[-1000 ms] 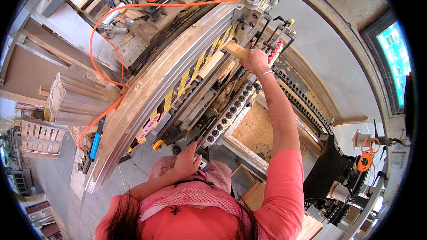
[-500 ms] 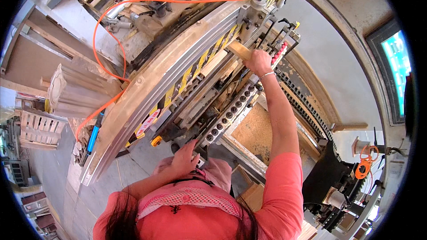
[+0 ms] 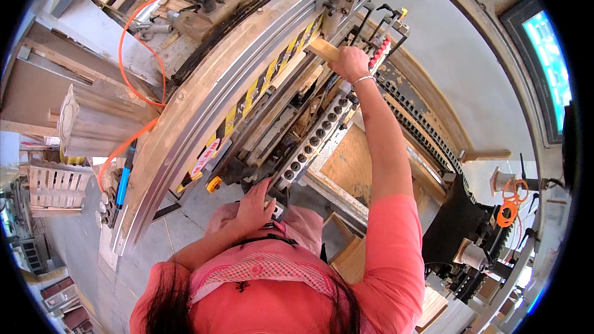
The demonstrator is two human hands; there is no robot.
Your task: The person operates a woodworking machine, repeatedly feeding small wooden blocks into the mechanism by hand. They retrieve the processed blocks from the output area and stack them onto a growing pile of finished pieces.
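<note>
My right hand (image 3: 351, 64) reaches far over the machine and is closed round the near end of a pale wooden strip (image 3: 325, 49). The strip's other end lies against the yellow-and-black striped rail (image 3: 266, 83). A row of red knobs (image 3: 379, 52) is just right of that hand. My left hand (image 3: 255, 208) is low in front of my body, at the near end of the long bar with round black holes (image 3: 317, 141). Its fingers are stretched forward and the thumb stands apart; the fingertips are partly hidden against the dark machine part.
An orange air hose (image 3: 133, 25) curves over the machine's thick beam (image 3: 204, 99), and a blue air gun (image 3: 124, 187) hangs at its near end. A lit screen (image 3: 547, 68) is at the right. Black cable chain (image 3: 461, 229) and wood-dust-coated panel (image 3: 349, 164) lie right of the bar.
The whole view has shifted a little, and the red button at the top right has left it. My right hand keeps its hold on the wooden strip; both hands stay nearly still against the machine.
</note>
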